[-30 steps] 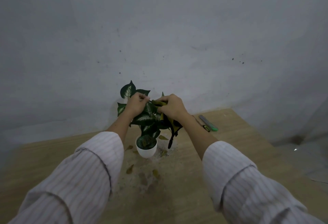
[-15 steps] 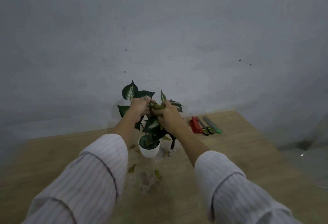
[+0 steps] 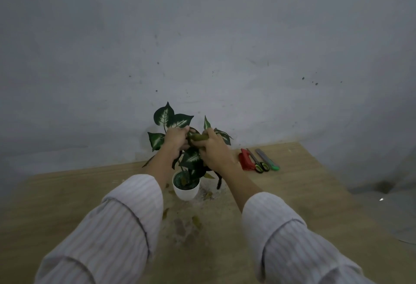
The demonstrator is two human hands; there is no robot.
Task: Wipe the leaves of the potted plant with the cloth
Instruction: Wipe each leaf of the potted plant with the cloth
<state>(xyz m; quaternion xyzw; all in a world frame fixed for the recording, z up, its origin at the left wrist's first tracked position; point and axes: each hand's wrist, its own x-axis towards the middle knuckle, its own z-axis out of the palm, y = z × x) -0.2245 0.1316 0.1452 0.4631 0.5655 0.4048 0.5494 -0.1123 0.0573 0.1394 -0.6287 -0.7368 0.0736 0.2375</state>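
Above white pot (image 3: 186,191): green-and-white leafy plant (image 3: 190,158)
Left hand (image 3: 176,139): grip holding a leaf
Right hand (image 3: 215,151): grip pinching, seemingly, olive cloth (image 3: 198,137)

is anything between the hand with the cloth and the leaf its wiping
Nothing visible does. The right hand holds the olive cloth against a leaf at the top of the potted plant, and the left hand grips the leaf from the other side.

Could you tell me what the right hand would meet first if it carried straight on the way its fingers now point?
The right hand, gripping the olive cloth, points up and left toward the left hand. It would probably meet the held leaf and that hand's fingers first; depth is unclear.
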